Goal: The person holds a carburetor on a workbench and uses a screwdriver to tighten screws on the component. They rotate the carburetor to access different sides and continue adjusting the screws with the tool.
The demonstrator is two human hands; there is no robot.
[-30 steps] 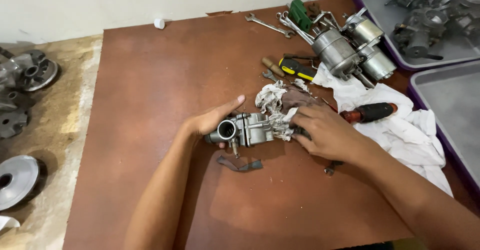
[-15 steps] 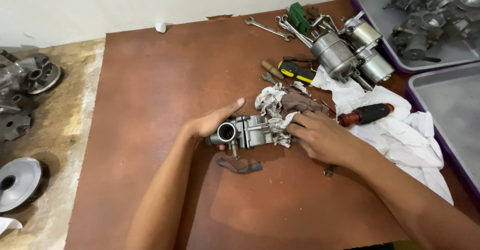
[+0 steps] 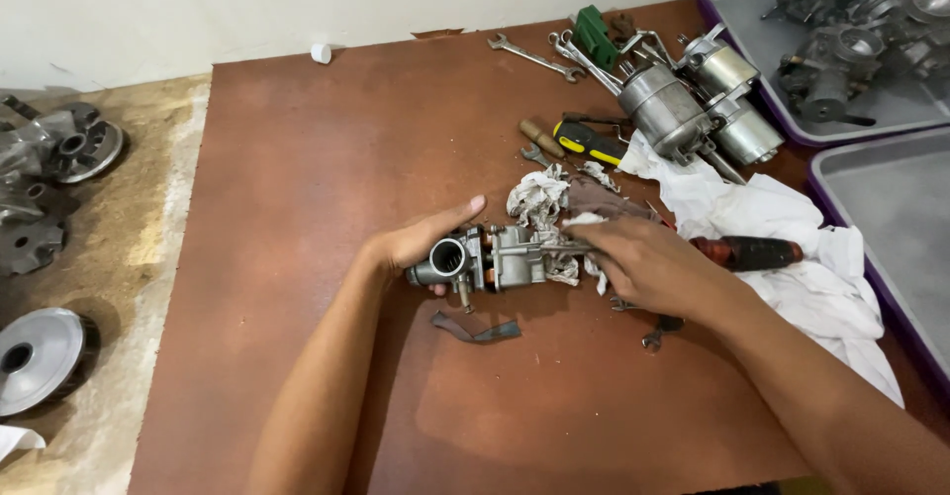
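**Bench record: carburettor held for wiping, centre of frame**

Nearest, at lower centre, lay a thin dark curled strip (image 3: 477, 329) on the brown tabletop (image 3: 297, 178). Above it the grey metal carburettor (image 3: 490, 259) sat at centre. The left hand (image 3: 421, 243) cupped its round open end, fingers curled about the body. The right hand (image 3: 648, 267) was closed on a soiled grey rag (image 3: 554, 208), pressed against the carburettor's right side. Judged step: wiping the casting clean; continuing would call for a steady left grip. Further right lay a white cloth (image 3: 792, 247) and a red-brown tool handle (image 3: 747, 252). Upper right held two cylindrical motors (image 3: 693, 99), spanners (image 3: 534, 57) and purple-rimmed grey trays (image 3: 737, 20).
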